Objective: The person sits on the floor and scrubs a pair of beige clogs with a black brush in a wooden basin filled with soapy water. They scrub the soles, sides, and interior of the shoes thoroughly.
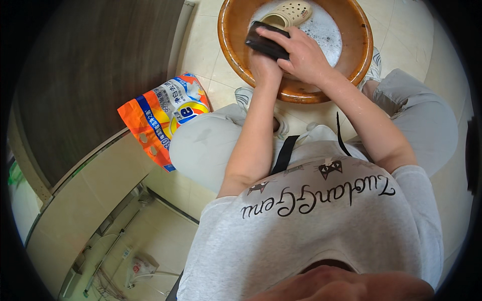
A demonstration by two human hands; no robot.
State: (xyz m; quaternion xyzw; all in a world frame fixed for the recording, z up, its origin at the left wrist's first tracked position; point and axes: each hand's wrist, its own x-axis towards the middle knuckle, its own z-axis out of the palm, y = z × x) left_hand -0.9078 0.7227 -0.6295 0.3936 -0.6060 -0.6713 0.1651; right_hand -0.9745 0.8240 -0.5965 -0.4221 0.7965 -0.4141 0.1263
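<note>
A wide brown basin [359, 45] holds white, foamy water [322, 32]. Inside it, a cream perforated clog [295, 12] lies at the far side, its opening towards me. My right hand [305, 52] grips a dark, glossy rectangular block [265, 42], perhaps a scrubbing brush, with fingers spread over its top and the thumb at its near edge. Directly beneath that block is my left hand [264, 67]; its fingers are hidden, so whether it holds anything cannot be told. Both hands are over the near left part of the basin.
An orange detergent bag [150, 124] leans by my left knee, near a dark panel [98, 67]. My shoes [244, 97] stand on the pale tiled floor [199, 47], either side of the basin. Thin rods, cords and a plastic bag [141, 265] lie at the lower left.
</note>
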